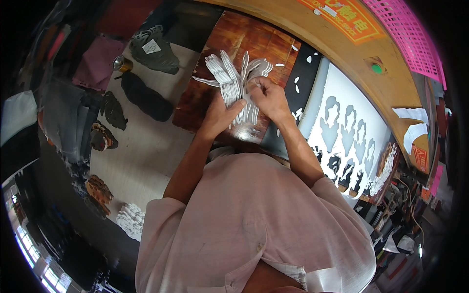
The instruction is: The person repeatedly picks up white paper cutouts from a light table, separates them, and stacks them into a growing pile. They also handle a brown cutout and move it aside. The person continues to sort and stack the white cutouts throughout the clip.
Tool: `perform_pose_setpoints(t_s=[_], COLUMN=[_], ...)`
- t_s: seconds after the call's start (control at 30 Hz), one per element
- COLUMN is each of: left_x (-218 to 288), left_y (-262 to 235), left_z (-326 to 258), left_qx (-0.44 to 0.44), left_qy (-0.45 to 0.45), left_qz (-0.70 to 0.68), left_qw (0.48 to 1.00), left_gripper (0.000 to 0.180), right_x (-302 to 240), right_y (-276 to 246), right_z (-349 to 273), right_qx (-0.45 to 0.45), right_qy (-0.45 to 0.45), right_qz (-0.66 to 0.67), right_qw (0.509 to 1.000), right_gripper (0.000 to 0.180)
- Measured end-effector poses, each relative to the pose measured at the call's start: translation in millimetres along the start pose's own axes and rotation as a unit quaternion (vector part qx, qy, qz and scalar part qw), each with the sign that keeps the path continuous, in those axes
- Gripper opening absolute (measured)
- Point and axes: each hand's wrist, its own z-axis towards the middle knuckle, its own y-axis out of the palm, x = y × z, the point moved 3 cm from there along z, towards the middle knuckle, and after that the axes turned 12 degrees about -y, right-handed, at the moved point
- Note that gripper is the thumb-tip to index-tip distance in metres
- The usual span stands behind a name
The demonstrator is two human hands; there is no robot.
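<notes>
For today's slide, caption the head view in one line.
Both hands, left hand and right hand, grip a fanned stack of white cut-outs over a dark red board.

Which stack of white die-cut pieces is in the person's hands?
The fanned stack of white die-cut pieces above the reddish-brown board, gripped by left hand and right hand. The other white stack lies untouched on the grey surface.

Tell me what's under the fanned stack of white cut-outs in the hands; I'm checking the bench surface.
Under the white cut-outs, held by the left hand and right hand, lies a reddish-brown wooden board. The part right beneath the stack and hands is covered.
</notes>
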Motion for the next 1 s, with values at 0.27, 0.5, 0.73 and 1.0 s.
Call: perform_pose_setpoints(t_s=[0.27,0.5,0.73,1.0], left_x=[7.8,5.2,4.1,10.8], left_y=[2.1,3.2,7.1,6.7], left_z=[-1.8,-2.4,2.2,-1.0], left_qx=[0.005,0.033,0.05,0.046], left_qy=[0.013,-0.005,0.033,0.007], left_qz=[0.01,0.059,0.07,0.056], left_qw=[1.0,0.998,0.996,0.997], left_gripper=[0.06,0.065,0.067,0.058], right_x=[-24.9,-9.6,-20.4,-14.8], right_y=[0.5,4.4,-1.0,0.1], right_z=[8.5,4.1,9.5,11.8], right_qx=[-0.029,0.011,-0.033,0.009], right_qy=[0.031,0.008,0.028,0.036], right_qz=[-0.062,-0.065,-0.059,-0.076], right_qw=[0.997,0.998,0.997,0.996], right_gripper=[0.031,0.019,0.031,0.03])
